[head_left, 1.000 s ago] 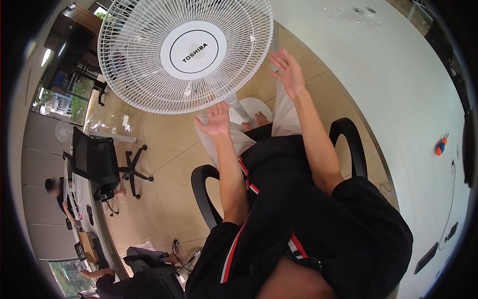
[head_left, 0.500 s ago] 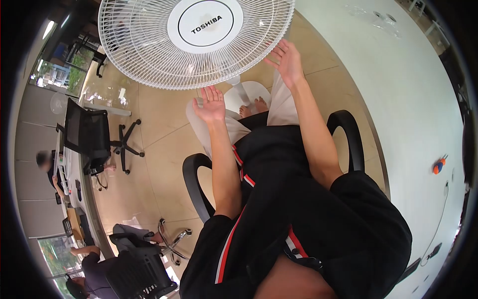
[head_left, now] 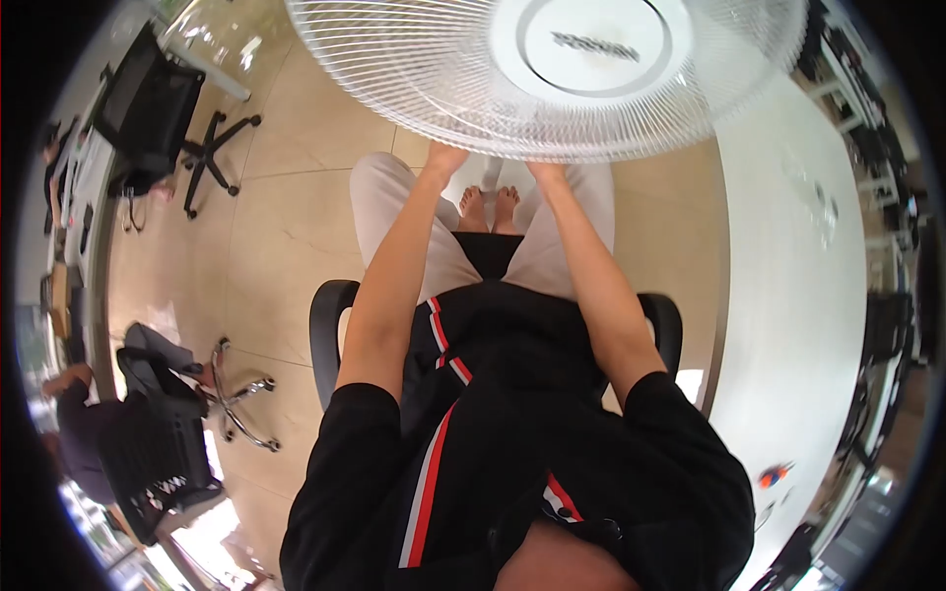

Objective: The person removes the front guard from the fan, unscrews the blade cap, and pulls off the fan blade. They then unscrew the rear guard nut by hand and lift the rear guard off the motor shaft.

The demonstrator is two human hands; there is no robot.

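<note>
A white fan (head_left: 591,79) with a round wire grille and a lettered hub fills the top of the head view. Its pole (head_left: 491,172) rises near my bare feet. My left hand (head_left: 448,158) reaches under the grille's lower edge, with its fingers hidden behind the wires. Close to the pole, on its right side, my right hand (head_left: 546,170) also goes beneath that edge, and its fingers are covered too. What either hand touches there cannot be made out.
I sit in a chair with black armrests (head_left: 333,305). A long white table (head_left: 788,325) runs along my right, with a small orange and blue object (head_left: 774,477) on it. On the left are a black office chair (head_left: 153,108) and a seated person (head_left: 84,433).
Both hands, earlier open at the grille's lower rim, have come closer together and gone beneath it. The view has turned, so the fan sits further right.
</note>
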